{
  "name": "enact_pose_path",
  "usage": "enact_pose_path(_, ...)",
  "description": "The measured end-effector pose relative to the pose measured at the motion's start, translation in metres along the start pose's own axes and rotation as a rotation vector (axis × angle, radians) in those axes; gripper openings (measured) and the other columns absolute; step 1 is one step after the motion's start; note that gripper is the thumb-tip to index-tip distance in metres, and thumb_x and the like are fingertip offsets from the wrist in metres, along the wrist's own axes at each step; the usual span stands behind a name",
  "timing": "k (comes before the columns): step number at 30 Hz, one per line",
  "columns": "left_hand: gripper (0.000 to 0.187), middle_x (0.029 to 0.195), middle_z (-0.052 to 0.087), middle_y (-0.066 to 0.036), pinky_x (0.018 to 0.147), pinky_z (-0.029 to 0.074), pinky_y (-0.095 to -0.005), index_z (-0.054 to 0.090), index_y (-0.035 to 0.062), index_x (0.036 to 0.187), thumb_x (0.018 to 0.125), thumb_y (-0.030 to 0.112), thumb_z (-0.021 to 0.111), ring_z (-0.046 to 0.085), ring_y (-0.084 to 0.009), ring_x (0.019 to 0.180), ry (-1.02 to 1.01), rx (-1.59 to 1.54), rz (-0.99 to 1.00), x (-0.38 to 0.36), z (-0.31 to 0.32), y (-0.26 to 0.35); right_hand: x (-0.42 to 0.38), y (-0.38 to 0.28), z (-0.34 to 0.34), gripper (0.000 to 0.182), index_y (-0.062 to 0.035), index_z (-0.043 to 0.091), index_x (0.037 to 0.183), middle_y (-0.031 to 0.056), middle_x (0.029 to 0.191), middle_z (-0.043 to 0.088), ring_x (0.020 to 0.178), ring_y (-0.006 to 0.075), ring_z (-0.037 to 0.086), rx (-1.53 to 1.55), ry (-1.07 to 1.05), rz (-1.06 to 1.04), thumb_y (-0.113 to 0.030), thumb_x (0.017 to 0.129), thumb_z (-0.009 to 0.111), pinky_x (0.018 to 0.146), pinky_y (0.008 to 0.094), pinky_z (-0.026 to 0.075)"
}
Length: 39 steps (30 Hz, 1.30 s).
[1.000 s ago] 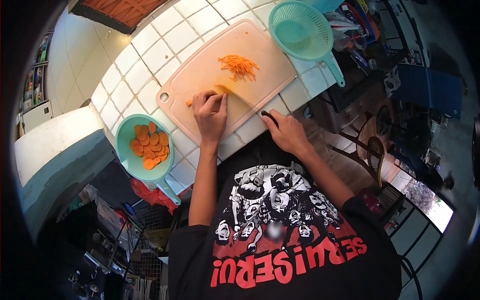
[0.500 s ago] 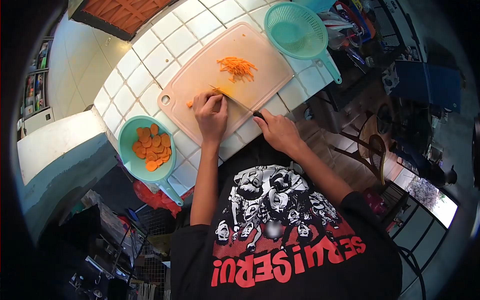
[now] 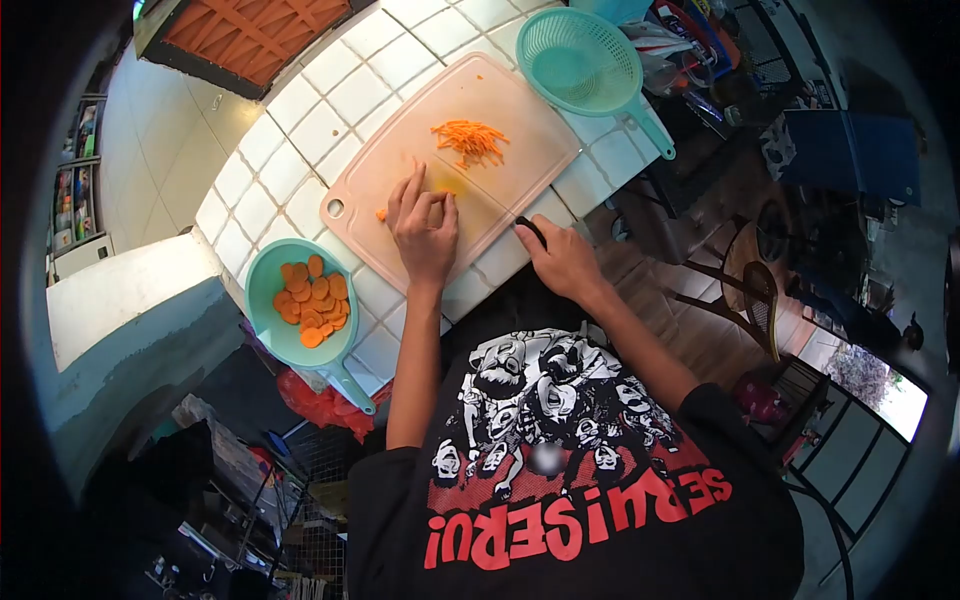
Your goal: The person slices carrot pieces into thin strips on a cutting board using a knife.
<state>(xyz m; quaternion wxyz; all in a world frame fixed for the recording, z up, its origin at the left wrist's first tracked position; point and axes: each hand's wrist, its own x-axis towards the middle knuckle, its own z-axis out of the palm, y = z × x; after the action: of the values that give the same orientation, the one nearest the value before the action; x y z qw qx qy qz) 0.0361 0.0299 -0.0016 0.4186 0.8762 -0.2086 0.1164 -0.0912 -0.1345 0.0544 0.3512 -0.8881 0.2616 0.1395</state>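
Note:
My right hand (image 3: 562, 262) is wrapped round the black handle of a knife (image 3: 532, 232). Its thin blade slants up and left across the pink cutting board (image 3: 375, 170), just right of my left hand (image 3: 425, 235). Thumb and a finger of that left hand pinch a small orange piece of carrot (image 3: 449, 196), while other fingers stretch forward over the board. Past the blade lies a heap of carrot strips (image 3: 470, 142). A small carrot bit (image 3: 381, 214) rests left of my left hand.
On the left stands a green colander (image 3: 262, 325) with several carrot slices (image 3: 312, 300) in it. Another green colander (image 3: 580, 60) sits at the upper right, by the board's corner. Both are on or at the edge of the white tiled counter (image 3: 295, 100). A wooden chair (image 3: 745, 285) stands right.
The left fingers have straightened forward from a curled grip beside the blade. The knife has shifted away from those fingers, towards the carrot strips. The whole view has turned slightly.

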Motion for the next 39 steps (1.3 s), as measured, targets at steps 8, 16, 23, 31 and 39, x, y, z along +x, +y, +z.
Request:
enact_pose_path(8,0.01,0.1,0.068,-0.01,0.091,0.046,-0.0401,0.075,0.0014,0.085,0.079,0.008,0.081,0.06,-0.0277,0.1,-0.004,-0.017,-0.067,-0.004,0.0,0.003,-0.007,-0.009,0.0,0.045,-0.0059,0.062,0.1,0.0287,0.087,0.07,0.09,0.0513,0.066,0.0,-0.095,-0.011,-0.049,0.104,0.049,0.08,0.0603,0.051)
enact_pose_path(16,0.01,0.091,0.062,-0.01,0.088,0.046,-0.0396,0.076,0.0009,0.084,0.076,0.006,0.081,0.058,-0.0275,0.094,0.008,-0.086,-0.087,-0.005,0.001,-0.001,-0.001,-0.012,-0.001,0.044,-0.0058,0.062,0.106,0.0283,0.086,0.07,0.087,0.0514,0.067,-0.139,-0.127,-0.04,-0.047,0.106,0.047,0.078,0.0617,0.051)
enact_pose_path(23,0.01,0.089,0.061,-0.01,0.088,0.045,-0.0397,0.076,0.0008,0.082,0.076,0.007,0.08,0.058,-0.0283,0.093,0.001,-0.073,-0.082,-0.003,0.001,-0.001,-0.013,-0.009,0.005,0.043,-0.0058,0.062,0.103,0.0287,0.082,0.069,0.084,0.0518,0.067,-0.106,-0.053,-0.019,-0.046,0.105,0.048,0.076,0.0629,0.051)
enact_pose_path(31,0.011,0.09,0.061,-0.01,0.087,0.045,-0.0407,0.074,0.0002,0.081,0.076,0.007,0.08,0.058,-0.028,0.093,-0.002,-0.083,-0.078,-0.005,0.0,-0.001,-0.012,-0.016,0.008,0.045,-0.0051,0.062,0.1,0.03,0.084,0.069,0.086,0.0529,0.067,-0.033,-0.08,0.009,-0.048,0.104,0.049,0.078,0.0617,0.051)
enact_pose_path(39,0.01,0.092,0.062,-0.01,0.089,0.045,-0.0409,0.073,0.0008,0.08,0.076,0.007,0.08,0.058,-0.0288,0.095,-0.021,-0.077,-0.087,-0.003,0.0,-0.003,-0.009,-0.021,0.016,0.045,-0.0028,0.06,0.104,0.0303,0.085,0.07,0.086,0.0518,0.067,-0.06,-0.11,0.023,-0.045,0.105,0.047,0.078,0.0612,0.052)
